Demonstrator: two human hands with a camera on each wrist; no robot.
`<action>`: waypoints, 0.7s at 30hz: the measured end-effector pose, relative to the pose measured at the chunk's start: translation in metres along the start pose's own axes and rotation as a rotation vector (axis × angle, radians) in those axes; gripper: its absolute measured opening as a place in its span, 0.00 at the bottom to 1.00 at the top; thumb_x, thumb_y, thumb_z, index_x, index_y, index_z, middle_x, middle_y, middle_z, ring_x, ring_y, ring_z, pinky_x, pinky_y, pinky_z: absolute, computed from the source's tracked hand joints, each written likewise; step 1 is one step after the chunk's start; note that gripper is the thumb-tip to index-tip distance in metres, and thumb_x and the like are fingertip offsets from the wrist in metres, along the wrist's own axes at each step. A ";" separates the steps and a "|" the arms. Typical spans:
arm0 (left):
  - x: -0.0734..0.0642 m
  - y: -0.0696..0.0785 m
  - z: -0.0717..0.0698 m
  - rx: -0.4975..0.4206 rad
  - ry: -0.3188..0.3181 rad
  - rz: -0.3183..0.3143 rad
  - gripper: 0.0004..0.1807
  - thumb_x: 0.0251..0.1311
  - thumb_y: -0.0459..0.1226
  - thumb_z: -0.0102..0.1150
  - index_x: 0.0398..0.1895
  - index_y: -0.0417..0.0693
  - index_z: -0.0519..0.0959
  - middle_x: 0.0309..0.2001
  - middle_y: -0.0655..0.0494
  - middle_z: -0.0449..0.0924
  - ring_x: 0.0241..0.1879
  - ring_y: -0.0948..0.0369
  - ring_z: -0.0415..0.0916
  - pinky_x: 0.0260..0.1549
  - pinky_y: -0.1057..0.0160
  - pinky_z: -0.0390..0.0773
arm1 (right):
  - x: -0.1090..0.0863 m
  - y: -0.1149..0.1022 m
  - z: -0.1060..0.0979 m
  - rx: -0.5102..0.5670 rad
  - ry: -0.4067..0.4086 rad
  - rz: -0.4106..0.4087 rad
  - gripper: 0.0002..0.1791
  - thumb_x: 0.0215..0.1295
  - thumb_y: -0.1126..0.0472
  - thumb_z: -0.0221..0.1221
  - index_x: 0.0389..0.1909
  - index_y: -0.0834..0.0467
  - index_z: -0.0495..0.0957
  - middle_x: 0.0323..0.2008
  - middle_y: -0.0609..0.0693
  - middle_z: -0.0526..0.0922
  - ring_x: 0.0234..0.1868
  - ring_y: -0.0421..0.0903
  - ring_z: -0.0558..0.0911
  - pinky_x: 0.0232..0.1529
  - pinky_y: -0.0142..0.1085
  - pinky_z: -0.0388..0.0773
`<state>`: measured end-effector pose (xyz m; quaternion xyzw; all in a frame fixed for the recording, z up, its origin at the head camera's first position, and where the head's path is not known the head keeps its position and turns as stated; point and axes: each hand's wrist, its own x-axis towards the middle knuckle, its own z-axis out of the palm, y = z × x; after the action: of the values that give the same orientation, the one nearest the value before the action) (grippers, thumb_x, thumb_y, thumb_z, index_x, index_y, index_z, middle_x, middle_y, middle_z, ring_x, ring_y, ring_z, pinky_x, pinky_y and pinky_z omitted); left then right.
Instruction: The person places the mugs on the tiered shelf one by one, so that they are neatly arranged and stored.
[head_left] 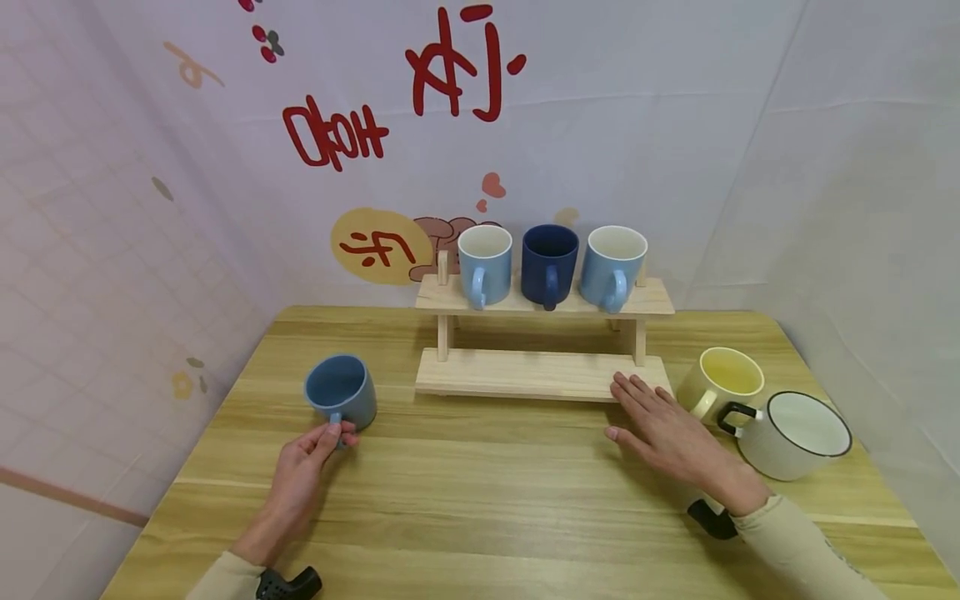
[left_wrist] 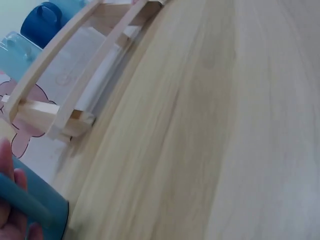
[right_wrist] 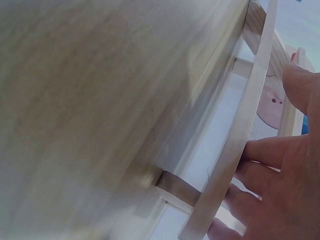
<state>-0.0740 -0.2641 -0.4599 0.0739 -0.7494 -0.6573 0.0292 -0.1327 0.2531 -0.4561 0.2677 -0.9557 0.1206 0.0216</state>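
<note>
On the table's left side stands a blue-grey mug (head_left: 339,392), and my left hand (head_left: 303,462) grips its handle between thumb and fingers. In the left wrist view, that mug (left_wrist: 47,202) shows at the lower left with fingers behind the handle. My right hand (head_left: 671,433) lies with fairly straight fingers at the right end of the wooden rack's lower shelf (head_left: 525,375). The right wrist view shows those fingertips against the front edge of the shelf board (right_wrist: 240,135). Three mugs stand on the upper shelf: light blue (head_left: 491,279), navy (head_left: 542,271) and light blue (head_left: 600,275).
Right of the rack stands a yellow mug (head_left: 701,383). Next to it is a white mug (head_left: 787,442) with a dark rim and black handle, close to my right forearm. A white printed curtain (head_left: 637,125) hangs behind the wood-grain table (head_left: 480,500).
</note>
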 end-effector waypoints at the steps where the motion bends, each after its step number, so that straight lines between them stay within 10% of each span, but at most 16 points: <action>1: 0.000 0.000 0.002 0.001 0.016 -0.003 0.27 0.81 0.44 0.48 0.55 0.21 0.77 0.39 0.49 0.88 0.47 0.68 0.81 0.53 0.76 0.73 | 0.000 0.000 0.000 0.000 0.000 -0.001 0.40 0.77 0.42 0.56 0.77 0.67 0.63 0.78 0.63 0.60 0.77 0.65 0.60 0.72 0.65 0.57; 21: -0.004 0.030 0.033 0.042 -0.004 0.136 0.23 0.82 0.42 0.46 0.48 0.27 0.80 0.34 0.46 0.84 0.47 0.64 0.78 0.57 0.70 0.66 | 0.000 0.000 0.001 0.006 0.021 -0.004 0.40 0.77 0.43 0.57 0.76 0.67 0.63 0.78 0.63 0.61 0.77 0.65 0.62 0.72 0.65 0.57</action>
<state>-0.0764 -0.2272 -0.4340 0.0222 -0.7663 -0.6381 0.0710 -0.1322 0.2526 -0.4572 0.2685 -0.9545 0.1262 0.0309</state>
